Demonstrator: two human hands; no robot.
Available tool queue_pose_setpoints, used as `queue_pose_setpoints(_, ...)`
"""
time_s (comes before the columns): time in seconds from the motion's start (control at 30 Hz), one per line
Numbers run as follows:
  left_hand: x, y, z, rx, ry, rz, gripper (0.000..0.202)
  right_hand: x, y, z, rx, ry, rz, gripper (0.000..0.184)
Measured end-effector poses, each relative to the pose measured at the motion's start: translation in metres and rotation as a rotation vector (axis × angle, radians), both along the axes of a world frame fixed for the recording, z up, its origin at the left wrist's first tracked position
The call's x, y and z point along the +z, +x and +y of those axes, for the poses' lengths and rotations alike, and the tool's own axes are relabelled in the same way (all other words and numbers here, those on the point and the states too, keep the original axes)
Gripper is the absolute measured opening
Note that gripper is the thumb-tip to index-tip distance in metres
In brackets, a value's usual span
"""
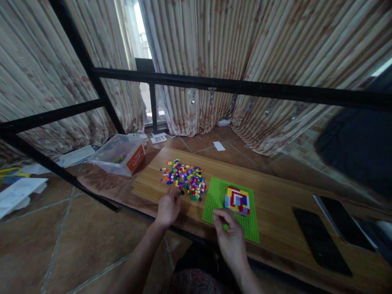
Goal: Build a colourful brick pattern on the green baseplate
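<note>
At the near edge of a loose pile of small colourful toy bricks [186,177] is my left hand [168,207], its fingers bent together. A dark brick [181,192] shows at its fingertips. My right hand [232,233] hovers over the near part of a green studded baseplate [214,196], thumb and forefinger pinched. Whatever sits in that pinch is too small and shaded to make out. On the baseplate, just beyond the right hand, stands a low square build of bricks [237,200] in red, yellow, white and blue.
The wooden bench top [269,208] carries a dark phone-like slab [321,241] and another dark flat device [344,220] at the right. A clear plastic tub [118,153] with an orange label stands beyond the left end. A black metal rail [214,83] crosses behind, before curtains [202,45].
</note>
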State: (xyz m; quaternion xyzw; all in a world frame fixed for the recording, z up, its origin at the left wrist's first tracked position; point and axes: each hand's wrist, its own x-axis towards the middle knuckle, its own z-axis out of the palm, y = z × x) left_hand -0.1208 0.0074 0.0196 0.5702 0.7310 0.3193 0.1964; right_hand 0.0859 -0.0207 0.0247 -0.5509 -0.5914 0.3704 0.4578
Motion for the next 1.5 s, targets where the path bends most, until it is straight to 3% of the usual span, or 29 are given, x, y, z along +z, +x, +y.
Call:
queue_pose_setpoints(0.2,0.011,0.043,-0.042,-0.254,0.062,-0.623,0.014,0.005,-0.03,-0.005,0.077,-0.234,0.392,0.029)
queue_pose_setpoints(0.33,0.021,0.056,-0.053,-0.241,-0.016,-0.986,0.017,0.009,-0.032,-0.01,0.065,-0.275,0.521,0.022)
queue_pose_setpoints(0.47,0.027,0.057,-0.056,-0.196,-0.147,-1.106,0.02,0.008,-0.026,-0.019,0.056,-0.332,0.62,0.02)
queue_pose_setpoints(0.8,0.015,0.075,-0.064,-0.255,-0.153,-1.08,0.014,0.007,-0.005,-0.03,0.087,-0.424,0.713,0.021)
queue_pose_setpoints(1.03,0.019,0.08,-0.066,-0.224,-0.2,-1.071,0.016,0.001,-0.001,-0.032,0.104,-0.482,0.798,0.024)
queue_pose_setpoints(1.17,0.019,0.069,-0.052,-0.146,-0.172,-1.022,0.022,0.001,0.001,-0.027,0.034,-0.479,0.77,0.029)
queue_pose_setpoints(1.33,0.001,0.021,-0.005,0.06,0.025,-0.719,0.026,0.0,0.022,-0.018,-0.119,-0.394,0.56,0.04)
queue_pose_setpoints(1.5,-0.015,-0.011,0.031,0.012,0.054,-0.156,0.025,-0.004,0.047,-0.015,-0.231,-0.353,0.47,0.048)
